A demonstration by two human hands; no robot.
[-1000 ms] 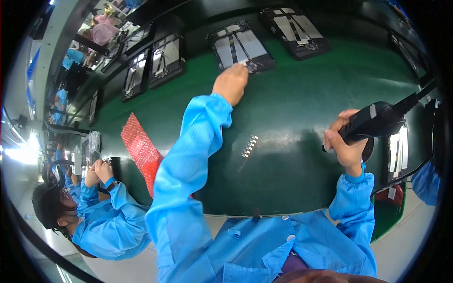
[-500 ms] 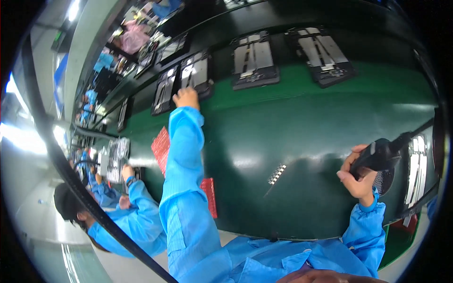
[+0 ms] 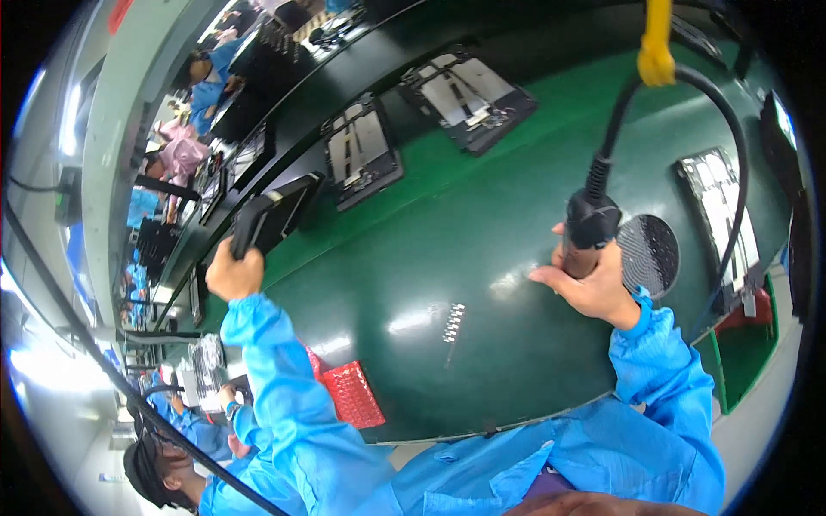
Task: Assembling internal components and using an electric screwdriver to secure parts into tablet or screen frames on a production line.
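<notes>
At the left, my left hand (image 3: 237, 272) grips the near edge of a dark tablet (image 3: 277, 215) raised on a slant off the bench. Thumb and fingers close around its rim. My right hand (image 3: 595, 284), on the right, is wrapped round a black corded electric screwdriver (image 3: 594, 217). Its lower end is hidden by the hand. Right behind that hand lies a round, dark ridged disc (image 3: 650, 255). Opened tablets with pale inner panels lie along the far side, among them a left one (image 3: 361, 150) and a right one (image 3: 471, 99).
Red bubble-wrap pouches (image 3: 354, 396) lie by my left sleeve on the green bench (image 3: 413, 258). A strip of small metallic parts (image 3: 453, 323) rests mid-bench. Another opened tablet (image 3: 721, 215) is at the right, above a green bin (image 3: 747, 361). A co-worker (image 3: 176, 473) works at the left.
My left hand has lifted a tablet from the far row and tilted it up. The right hand with the screwdriver now appears further left. The whole view has turned.
</notes>
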